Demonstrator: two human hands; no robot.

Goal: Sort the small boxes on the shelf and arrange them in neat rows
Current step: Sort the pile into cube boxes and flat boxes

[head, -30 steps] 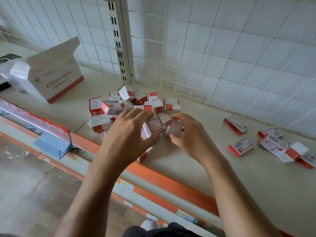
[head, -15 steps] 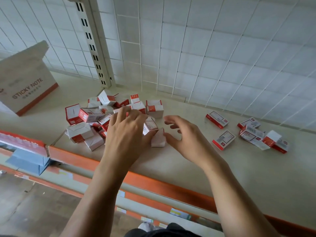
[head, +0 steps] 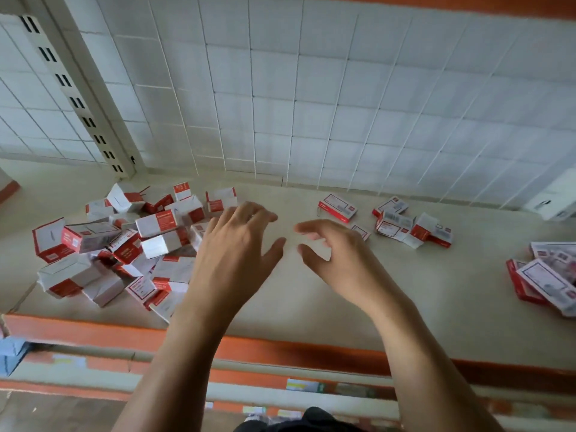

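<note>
Left hand (head: 232, 260), right hand (head: 341, 263) shifted right, fingers (head: 249, 213) spread, seemingly empty, box pile (head: 124, 244) leftward

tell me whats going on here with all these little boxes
A person is sorting at a shelf. The left hand and right hand both hover empty near its middle, between a jumbled pile of red-and-white boxes on the left and a few scattered boxes on the right. No neat rows are formed yet.

The left hand (head: 237, 254) and right hand (head: 339, 260) are bare, as are both forearms. Below them, dark clothing (head: 299, 423) shows at the bottom edge.
</note>
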